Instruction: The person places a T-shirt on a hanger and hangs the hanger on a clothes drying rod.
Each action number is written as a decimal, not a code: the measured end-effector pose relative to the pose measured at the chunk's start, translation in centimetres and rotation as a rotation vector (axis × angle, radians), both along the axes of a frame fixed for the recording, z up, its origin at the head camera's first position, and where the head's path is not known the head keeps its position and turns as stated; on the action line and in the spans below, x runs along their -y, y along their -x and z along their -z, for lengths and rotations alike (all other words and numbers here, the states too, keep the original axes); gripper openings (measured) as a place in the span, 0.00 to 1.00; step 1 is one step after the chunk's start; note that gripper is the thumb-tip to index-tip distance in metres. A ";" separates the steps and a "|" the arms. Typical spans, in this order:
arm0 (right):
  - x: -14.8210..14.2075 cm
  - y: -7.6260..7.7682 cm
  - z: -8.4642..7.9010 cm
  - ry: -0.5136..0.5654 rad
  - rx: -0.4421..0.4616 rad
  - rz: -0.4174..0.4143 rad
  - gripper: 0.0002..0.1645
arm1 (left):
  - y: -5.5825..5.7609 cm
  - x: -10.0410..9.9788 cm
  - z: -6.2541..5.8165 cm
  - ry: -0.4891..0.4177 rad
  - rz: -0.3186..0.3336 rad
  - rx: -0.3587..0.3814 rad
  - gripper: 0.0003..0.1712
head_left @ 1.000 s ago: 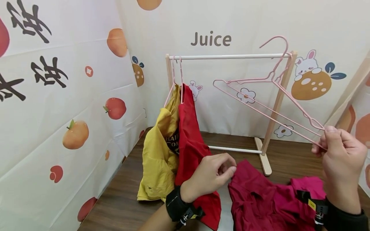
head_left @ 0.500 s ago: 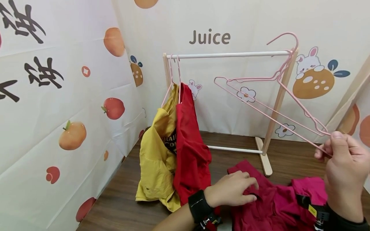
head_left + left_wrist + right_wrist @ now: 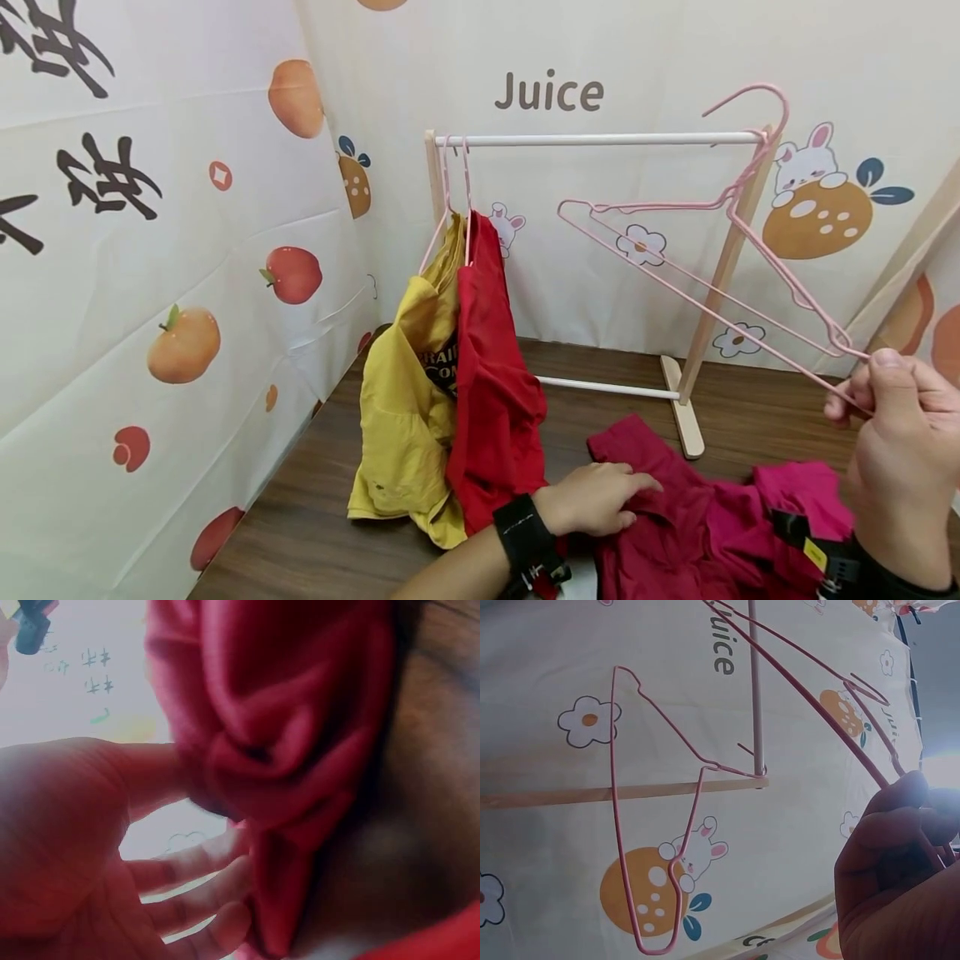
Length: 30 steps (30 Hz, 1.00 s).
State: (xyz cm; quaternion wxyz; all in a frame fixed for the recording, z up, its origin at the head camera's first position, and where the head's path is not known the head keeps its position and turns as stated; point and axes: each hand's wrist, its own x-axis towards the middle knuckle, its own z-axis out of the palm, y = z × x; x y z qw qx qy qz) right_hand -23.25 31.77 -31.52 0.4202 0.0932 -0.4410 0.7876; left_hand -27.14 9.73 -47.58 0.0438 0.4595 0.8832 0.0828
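On the table lies a crumpled magenta garment (image 3: pixel 675 508), dark red on its left and brighter pink on its right. My left hand (image 3: pixel 596 498) touches its upper left part, index finger and thumb spread apart in the head view. In the left wrist view the thumb and fingers of the left hand (image 3: pixel 82 840) meet folds of the cloth, which hide some fingertips. My right hand (image 3: pixel 911 433) pinches a pink wire hanger (image 3: pixel 693 304) by its right end, its hook up in the air. Beyond it, another pink hanger (image 3: pixel 617 825) hangs from the rack's rail.
A wooden rack with a white rail (image 3: pixel 600 140) stands at the back; its right foot (image 3: pixel 684 417) lies behind the magenta garment. A yellow garment (image 3: pixel 401 417) and a red garment (image 3: pixel 498 400) hang at its left end. Printed cloth walls (image 3: pixel 247 150) enclose the table.
My left hand has moved right from in front of the red garment to the magenta garment. The right hand has shifted slightly right and down with the hanger.
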 end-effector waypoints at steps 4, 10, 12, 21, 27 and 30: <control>0.0 0.1 0.2 -0.020 0.017 0.017 0.20 | -0.1 -0.4 0.7 0.043 0.012 -0.019 0.28; 0.2 0.2 0.2 -0.041 0.063 0.051 0.20 | -0.1 -0.9 1.5 0.008 0.007 -0.092 0.12; 0.3 0.2 0.2 -0.041 0.075 0.059 0.21 | 0.2 -0.8 1.5 -0.030 -0.005 -0.082 0.06; -0.1 0.5 0.5 -0.046 0.061 0.053 0.20 | 1.6 2.5 -3.6 -0.387 -0.080 -0.023 0.04; -0.3 0.4 0.4 -0.046 0.049 0.028 0.20 | 1.5 5.3 -7.7 -0.677 -0.217 -0.106 0.06; -0.5 0.1 0.3 -0.051 0.071 0.036 0.20 | 1.6 6.8 -9.1 -0.771 -0.272 -0.142 0.06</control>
